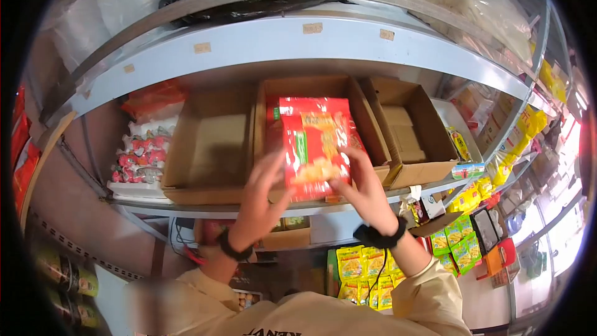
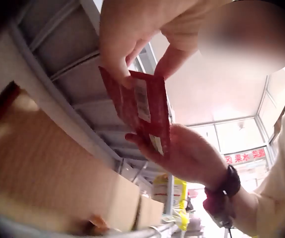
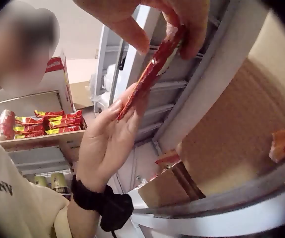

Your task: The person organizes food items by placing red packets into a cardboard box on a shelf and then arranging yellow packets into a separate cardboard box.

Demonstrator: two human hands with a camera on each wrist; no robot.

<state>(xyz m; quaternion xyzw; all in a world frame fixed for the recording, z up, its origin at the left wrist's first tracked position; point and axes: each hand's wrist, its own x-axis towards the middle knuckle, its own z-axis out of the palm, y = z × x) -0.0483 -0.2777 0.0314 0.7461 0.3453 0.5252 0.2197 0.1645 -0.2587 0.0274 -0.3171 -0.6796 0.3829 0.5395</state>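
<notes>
Both hands hold a red packet (image 1: 317,155) with a food picture and a green patch, its front facing the head camera. At its left edge is the left hand (image 1: 261,196); the right hand (image 1: 367,190) grips the lower right edge. In the left wrist view, the left hand (image 2: 142,34) holds one end of the packet (image 2: 142,106), whose back shows pale labels, and the right hand (image 2: 189,153) holds the other. The right wrist view shows the packet (image 3: 152,74) edge-on between the right hand (image 3: 182,20) and the left hand (image 3: 110,136).
Behind the packet, a cardboard box (image 1: 370,112) contains more red packets (image 1: 311,106). Cardboard boxes stand left (image 1: 211,196) and right (image 1: 420,174) of it on the shelf. A white tray (image 1: 140,191) of wrapped red items is farther left. Yellow packets (image 1: 351,264) hang below.
</notes>
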